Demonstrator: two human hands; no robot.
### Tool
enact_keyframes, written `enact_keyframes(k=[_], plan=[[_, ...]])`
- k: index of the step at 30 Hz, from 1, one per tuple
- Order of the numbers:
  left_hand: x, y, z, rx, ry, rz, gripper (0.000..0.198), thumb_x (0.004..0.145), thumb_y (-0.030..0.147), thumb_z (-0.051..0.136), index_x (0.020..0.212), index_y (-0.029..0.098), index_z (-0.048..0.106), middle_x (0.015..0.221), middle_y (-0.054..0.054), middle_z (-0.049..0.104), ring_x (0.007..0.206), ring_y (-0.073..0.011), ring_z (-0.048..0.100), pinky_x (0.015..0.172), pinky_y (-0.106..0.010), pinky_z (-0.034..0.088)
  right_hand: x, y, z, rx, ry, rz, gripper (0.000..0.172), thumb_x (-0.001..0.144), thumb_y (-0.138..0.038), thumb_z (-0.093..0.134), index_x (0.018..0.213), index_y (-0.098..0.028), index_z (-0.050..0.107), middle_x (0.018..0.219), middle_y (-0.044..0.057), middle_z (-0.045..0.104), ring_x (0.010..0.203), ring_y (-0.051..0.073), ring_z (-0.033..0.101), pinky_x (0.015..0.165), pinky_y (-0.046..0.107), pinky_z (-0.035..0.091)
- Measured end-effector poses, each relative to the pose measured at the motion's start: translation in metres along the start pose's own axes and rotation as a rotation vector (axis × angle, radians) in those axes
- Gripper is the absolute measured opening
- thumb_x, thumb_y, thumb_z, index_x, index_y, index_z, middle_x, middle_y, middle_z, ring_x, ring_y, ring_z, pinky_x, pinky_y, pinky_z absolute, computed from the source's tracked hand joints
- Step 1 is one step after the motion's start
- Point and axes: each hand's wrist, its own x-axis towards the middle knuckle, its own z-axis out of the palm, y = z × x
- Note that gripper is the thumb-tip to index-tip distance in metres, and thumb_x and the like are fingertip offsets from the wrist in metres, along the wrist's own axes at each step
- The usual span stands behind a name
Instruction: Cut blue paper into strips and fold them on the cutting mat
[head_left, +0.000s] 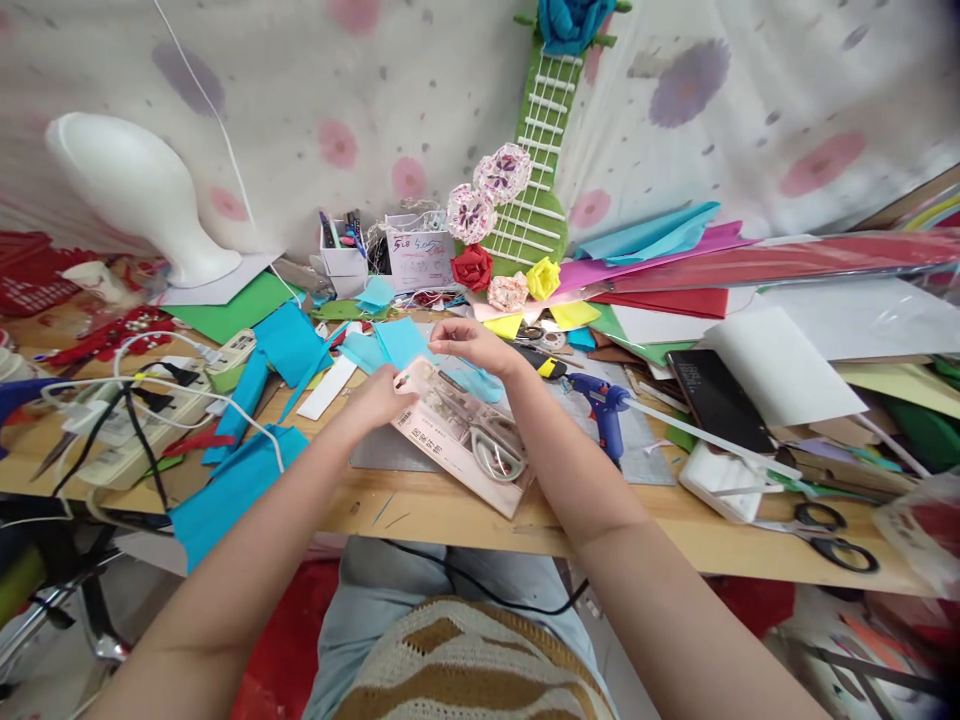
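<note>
A flat package (442,436) with scissors showing through its clear front lies tilted over the grey mat at the table's middle. My left hand (381,398) grips its upper left corner between thumb and fingers. Above the package's top edge is my right hand (466,343), its fingers bent and close together; whatever they may hold is too small to make out. The green handles (496,450) of the packaged scissors sit near the package's lower right. My right forearm covers part of its right side.
A blue glue gun (604,412) stands right of my forearm. Black scissors (834,535) and a phone (718,400) are farther right. Blue paper (232,495) and a power strip (142,425) lie left. Behind stands a green flower-decorated guitar shape (546,205).
</note>
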Motion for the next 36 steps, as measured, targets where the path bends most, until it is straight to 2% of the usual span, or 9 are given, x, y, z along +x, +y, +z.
enact_keyframes(k=[4,7,10,13,17,21,26,30,36], plan=[[-0.006,0.007,0.003,0.377,0.102,0.013,0.052,0.066,0.038,0.068,0.106,0.013,0.048,0.109,-0.017,0.058,0.105,-0.0329,0.055,0.082,-0.039,0.043,0.001,-0.005,-0.007,-0.082,-0.013,0.035,0.030,0.069,-0.044,0.063,0.067,-0.016,0.053,0.066,-0.003,0.047,0.067,0.010,0.041,0.065,0.025,0.033],[-0.004,0.006,0.011,0.387,0.152,0.263,0.045,0.067,0.033,0.069,0.105,0.015,0.053,0.110,-0.014,0.055,0.110,-0.0299,0.050,0.091,-0.039,0.039,-0.001,-0.002,-0.010,-0.141,-0.024,0.085,0.030,0.069,-0.043,0.062,0.068,-0.015,0.053,0.067,-0.003,0.048,0.068,0.011,0.042,0.067,0.025,0.034],[0.006,0.004,0.027,0.229,-0.019,0.680,0.035,0.069,0.029,0.068,0.102,0.020,0.058,0.113,-0.008,0.054,0.110,-0.0240,0.048,0.096,-0.035,0.036,-0.002,0.002,-0.012,-0.151,-0.027,0.122,0.030,0.070,-0.044,0.060,0.070,-0.015,0.054,0.068,-0.003,0.049,0.068,0.010,0.042,0.068,0.026,0.034],[0.016,0.007,0.044,0.156,-0.198,0.835,0.032,0.067,0.030,0.071,0.096,0.019,0.061,0.104,-0.008,0.059,0.104,-0.0250,0.050,0.093,-0.035,0.035,-0.002,0.004,-0.010,-0.173,-0.026,0.173,0.032,0.070,-0.046,0.059,0.069,-0.016,0.053,0.067,-0.003,0.048,0.066,0.010,0.041,0.066,0.025,0.033],[0.019,0.010,0.053,0.127,-0.319,0.802,0.017,0.068,0.027,0.068,0.082,0.018,0.062,0.090,-0.008,0.061,0.092,-0.0252,0.053,0.084,-0.034,0.037,-0.004,0.005,-0.008,-0.232,-0.001,0.247,0.035,0.069,-0.050,0.059,0.068,-0.016,0.051,0.064,-0.004,0.044,0.061,0.008,0.037,0.059,0.024,0.030],[0.012,-0.006,0.028,0.017,-0.352,0.670,0.013,0.077,0.029,0.056,0.087,0.021,0.056,0.087,-0.004,0.060,0.079,-0.0199,0.054,0.070,-0.028,0.039,-0.012,0.007,-0.021,-0.116,0.130,0.229,0.037,0.070,-0.052,0.059,0.067,-0.018,0.045,0.062,-0.006,0.037,0.056,0.007,0.033,0.053,0.022,0.026],[0.020,-0.053,-0.031,-0.044,-0.084,0.348,0.013,0.077,0.034,0.054,0.081,0.022,0.052,0.074,-0.001,0.057,0.071,-0.0195,0.053,0.064,-0.028,0.038,-0.013,0.012,-0.028,-0.165,0.272,0.249,0.036,0.072,-0.053,0.056,0.067,-0.019,0.043,0.064,-0.005,0.038,0.057,0.008,0.035,0.053,0.022,0.028],[0.030,-0.072,-0.048,-0.201,0.258,0.105,0.016,0.078,0.037,0.049,0.079,0.021,0.047,0.075,-0.002,0.053,0.075,-0.0203,0.052,0.068,-0.030,0.040,0.004,0.022,-0.001,-0.594,0.112,0.499,0.037,0.073,-0.055,0.057,0.072,-0.018,0.052,0.073,0.001,0.054,0.068,0.013,0.048,0.062,0.025,0.035],[0.031,-0.068,-0.025,-0.532,0.217,-0.032,0.028,0.068,0.041,0.057,0.079,0.021,0.040,0.069,0.003,0.043,0.061,-0.0130,0.044,0.060,-0.026,0.038,0.025,0.022,0.039,-0.874,-0.193,0.638,0.077,0.046,-0.044,0.083,0.110,-0.018,0.051,0.113,0.013,0.056,0.098,0.026,0.055,0.074,0.030,0.042]])
